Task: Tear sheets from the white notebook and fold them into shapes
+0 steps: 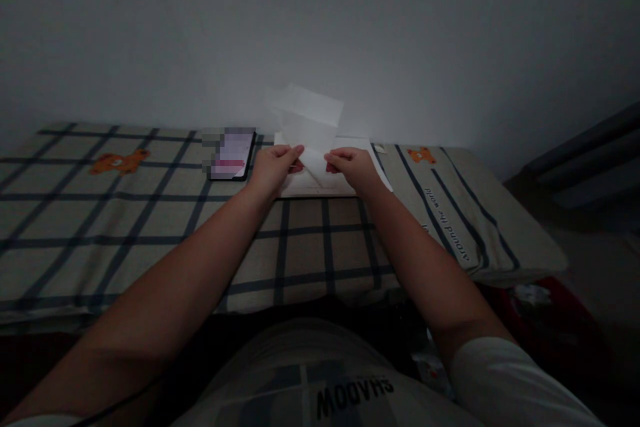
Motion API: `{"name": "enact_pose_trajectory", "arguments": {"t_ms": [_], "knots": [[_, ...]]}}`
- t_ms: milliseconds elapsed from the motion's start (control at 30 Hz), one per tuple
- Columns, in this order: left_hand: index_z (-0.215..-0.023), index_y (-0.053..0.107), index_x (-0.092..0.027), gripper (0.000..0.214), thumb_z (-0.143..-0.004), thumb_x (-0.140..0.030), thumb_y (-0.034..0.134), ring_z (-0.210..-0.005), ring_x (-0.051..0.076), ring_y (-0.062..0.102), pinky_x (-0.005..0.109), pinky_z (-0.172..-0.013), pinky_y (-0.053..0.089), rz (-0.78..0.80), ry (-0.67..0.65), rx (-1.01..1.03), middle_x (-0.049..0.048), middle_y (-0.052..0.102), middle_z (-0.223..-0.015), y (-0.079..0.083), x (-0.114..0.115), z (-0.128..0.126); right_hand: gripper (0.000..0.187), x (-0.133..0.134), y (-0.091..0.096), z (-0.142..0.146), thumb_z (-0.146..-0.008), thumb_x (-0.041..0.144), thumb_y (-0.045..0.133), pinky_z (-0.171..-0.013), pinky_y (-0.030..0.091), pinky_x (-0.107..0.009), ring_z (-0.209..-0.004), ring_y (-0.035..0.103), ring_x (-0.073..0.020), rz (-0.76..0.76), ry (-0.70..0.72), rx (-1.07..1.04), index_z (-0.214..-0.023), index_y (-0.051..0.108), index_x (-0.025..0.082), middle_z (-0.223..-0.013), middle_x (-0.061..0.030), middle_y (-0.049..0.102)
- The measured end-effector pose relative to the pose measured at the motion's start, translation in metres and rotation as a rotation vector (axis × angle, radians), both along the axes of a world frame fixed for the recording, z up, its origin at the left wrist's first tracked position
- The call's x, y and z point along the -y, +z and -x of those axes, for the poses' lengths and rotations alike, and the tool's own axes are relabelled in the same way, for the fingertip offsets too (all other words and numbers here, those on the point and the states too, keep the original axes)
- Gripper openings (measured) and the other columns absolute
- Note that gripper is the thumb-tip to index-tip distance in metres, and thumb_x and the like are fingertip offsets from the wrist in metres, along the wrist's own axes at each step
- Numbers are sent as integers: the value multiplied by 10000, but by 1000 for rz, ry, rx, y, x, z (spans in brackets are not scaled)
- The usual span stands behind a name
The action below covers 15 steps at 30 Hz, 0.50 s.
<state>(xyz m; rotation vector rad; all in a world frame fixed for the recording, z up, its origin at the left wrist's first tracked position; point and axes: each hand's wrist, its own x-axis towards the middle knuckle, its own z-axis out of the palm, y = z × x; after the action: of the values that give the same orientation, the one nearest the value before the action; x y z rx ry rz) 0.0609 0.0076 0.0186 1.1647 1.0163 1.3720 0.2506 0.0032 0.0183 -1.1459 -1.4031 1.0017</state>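
1. Surface: a bed (150, 233) with a beige cover checked in dark blue lines. It spans the view from 9 o'clock to about 3 o'clock. Orange bear prints show on it, one (119, 162) at 9 o'clock of the hands and one (421, 155) at 3 o'clock.
2. Room: dim. A plain grey-white wall (320, 27) rises straight behind the bed's far edge at 12 o'clock. The brightest patch is just behind the hands.
3. A pillow (450, 213) in matching cloth, with a line of printed lettering, lies at 3 to 4 o'clock of the hands. Below it, at 4 o'clock, is something red (545, 320) on the floor, too dark to identify.
4. Paper sheet (310, 117): white, thin and held in the air above the far middle of the bed, in front of the wall.
5. Orientation: the sheet stands upright with its broad face toward the camera. Its long axis runs from the hands at 6 o'clock up toward 12 o'clock, leaning slightly to 11. The top edge slopes down to the right, and a folded layer shows across the lower half.
6. Left hand (274, 167): its fingers pinch the sheet's lower left part, thumb against forefinger, the rest curled.
7. Right hand (353, 165): same pinch on the lower right part. The two hands are near each other but apart.
8. A flat white pad (320, 187) lies on the bed directly beneath both hands.
9. A phone (233, 155) with its screen lit lies flat on the bed, just beside the left hand at 9 o'clock.
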Motion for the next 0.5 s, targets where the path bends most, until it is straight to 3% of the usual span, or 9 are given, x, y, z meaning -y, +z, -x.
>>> {"name": "enact_pose_trajectory", "arguments": {"t_ms": [233, 500], "knots": [[-640, 618, -153, 427, -643, -503, 861, -680, 117, 627, 291, -763, 576, 107, -213, 14, 22, 658, -699, 0, 6, -4, 171, -2, -1, 1, -739, 339, 775, -684, 546, -296, -621, 629, -128, -11, -50, -95, -752, 714, 180, -632, 4, 682], [-610, 646, -144, 346, -677, -422, 841, -572, 95, 588, 233, -635, 527, 63, -97, -53, 10, 638, -614, -2, 5, -4, 145, 1, 1, 7, -726, 285, 804, -697, 566, -290, -627, 639, -122, 69, -60, -188, -769, 723, 173, -651, -2, 697]]}}
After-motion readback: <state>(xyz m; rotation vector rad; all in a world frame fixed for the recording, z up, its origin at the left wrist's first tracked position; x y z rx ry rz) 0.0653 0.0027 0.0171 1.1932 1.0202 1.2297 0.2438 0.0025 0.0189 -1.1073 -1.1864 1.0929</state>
